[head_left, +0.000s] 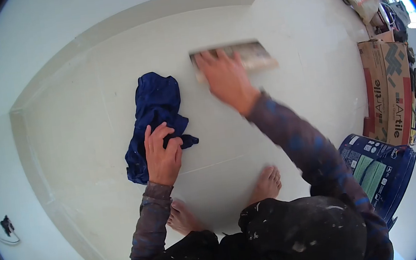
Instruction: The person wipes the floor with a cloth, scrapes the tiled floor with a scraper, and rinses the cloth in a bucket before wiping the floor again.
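Dark blue cloth (157, 102), brown Artile boxes (387, 91)

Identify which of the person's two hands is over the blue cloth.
The left hand: its fingers are over the blue cloth, while the right hand is on the flat board.

Bright daylight glare at upper right, soft shadows, strong fisheye curve, dark rim, motion-blurred right hand (225, 74).
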The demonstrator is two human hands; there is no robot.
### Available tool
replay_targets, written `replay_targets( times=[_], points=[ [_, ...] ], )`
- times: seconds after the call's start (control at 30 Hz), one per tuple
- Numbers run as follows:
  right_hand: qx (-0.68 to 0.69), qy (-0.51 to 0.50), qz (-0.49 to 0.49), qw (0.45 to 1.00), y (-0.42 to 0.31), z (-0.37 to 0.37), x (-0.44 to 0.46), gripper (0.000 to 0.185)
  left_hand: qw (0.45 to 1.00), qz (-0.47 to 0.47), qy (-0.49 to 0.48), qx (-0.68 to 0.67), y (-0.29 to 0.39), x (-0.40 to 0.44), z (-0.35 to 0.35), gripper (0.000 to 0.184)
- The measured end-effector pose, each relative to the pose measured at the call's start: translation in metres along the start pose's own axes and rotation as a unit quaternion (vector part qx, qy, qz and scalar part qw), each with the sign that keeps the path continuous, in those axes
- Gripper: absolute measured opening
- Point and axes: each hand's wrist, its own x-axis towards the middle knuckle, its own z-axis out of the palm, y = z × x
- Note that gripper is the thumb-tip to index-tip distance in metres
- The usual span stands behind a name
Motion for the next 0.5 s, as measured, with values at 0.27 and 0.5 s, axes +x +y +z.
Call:
replay_targets(
  times=[0.27, 0.5],
  points=[
    [-0.018, 0.012, -0.032, 0.999, -0.031, 0.0, -0.02, 0.058, 0.952, -0.282, 0.06, 0.103, 0.02, -0.033, -0.02, 0.091],
    [0.099, -0.067, 0.068, 0.991, -0.006, -0.056, -0.167, 0.064, 0.946, -0.317, 0.052, 0.04, 0.016, -0.072, -0.02, 0.094]
  ],
)
